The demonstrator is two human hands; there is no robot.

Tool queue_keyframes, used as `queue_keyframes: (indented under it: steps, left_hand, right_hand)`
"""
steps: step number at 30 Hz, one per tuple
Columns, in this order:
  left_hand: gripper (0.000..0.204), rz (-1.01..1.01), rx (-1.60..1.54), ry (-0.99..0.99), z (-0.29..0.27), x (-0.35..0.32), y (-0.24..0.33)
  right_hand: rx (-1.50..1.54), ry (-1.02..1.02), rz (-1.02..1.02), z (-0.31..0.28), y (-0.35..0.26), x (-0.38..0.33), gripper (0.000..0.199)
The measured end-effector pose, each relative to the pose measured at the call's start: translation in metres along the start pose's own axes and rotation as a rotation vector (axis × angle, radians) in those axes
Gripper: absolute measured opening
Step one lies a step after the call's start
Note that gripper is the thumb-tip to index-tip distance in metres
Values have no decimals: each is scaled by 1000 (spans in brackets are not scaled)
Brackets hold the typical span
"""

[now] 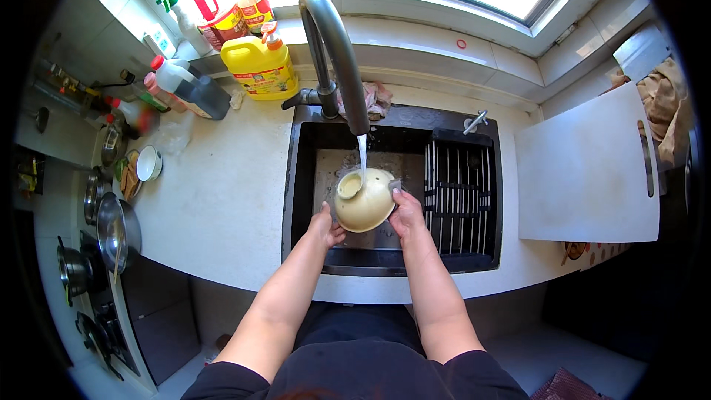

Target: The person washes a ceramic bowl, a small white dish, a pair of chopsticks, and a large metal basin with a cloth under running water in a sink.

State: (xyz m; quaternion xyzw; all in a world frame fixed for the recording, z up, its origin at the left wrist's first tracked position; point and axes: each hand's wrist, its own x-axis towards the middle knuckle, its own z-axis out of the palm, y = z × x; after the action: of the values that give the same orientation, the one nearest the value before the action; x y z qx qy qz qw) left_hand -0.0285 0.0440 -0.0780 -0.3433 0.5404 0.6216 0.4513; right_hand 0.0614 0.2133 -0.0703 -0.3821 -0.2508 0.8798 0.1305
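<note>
A cream-coloured bowl (374, 207) is tilted over the sink basin, its underside and foot ring facing up. Water (363, 150) runs from the grey faucet (348, 67) onto it beside the ring. My right hand (406, 215) grips the bowl's right edge. Something small and pale shows by those fingertips, too unclear to name. At the lower left of the bowl is my left hand (326, 227), its fingers stretched out and apart; whether they touch the bowl I cannot tell. The dark sink (296, 178) surrounds both hands.
A slatted drying rack (459, 200) covers the sink's right side. Beyond it, a white cutting board (585, 170) lies over the counter. Left of the faucet stand a yellow jug (259, 67) and several bottles. A small white bowl (149, 163) and a metal basin (122, 230) sit far left.
</note>
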Motion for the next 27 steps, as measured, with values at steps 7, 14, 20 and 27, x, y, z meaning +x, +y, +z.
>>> queue_keyframes:
  steps: [7, 14, 20, 27]
  left_hand:
    - [67, 133, 31, -374, 16, -38, 17]
    - [48, 168, 273, -337, -1, -44, 39]
    - [53, 183, 139, -295, 5, -34, 35]
    - [41, 433, 89, -391, -2, -37, 40]
  right_hand:
    - [-1260, -298, -604, 43, 17, -53, 33]
    - [-2122, -623, -826, -8, -7, -36, 42]
    - [-1823, -704, -954, 3, 25, -38, 40]
    - [-1663, -763, -1082, 12, 26, -46, 48]
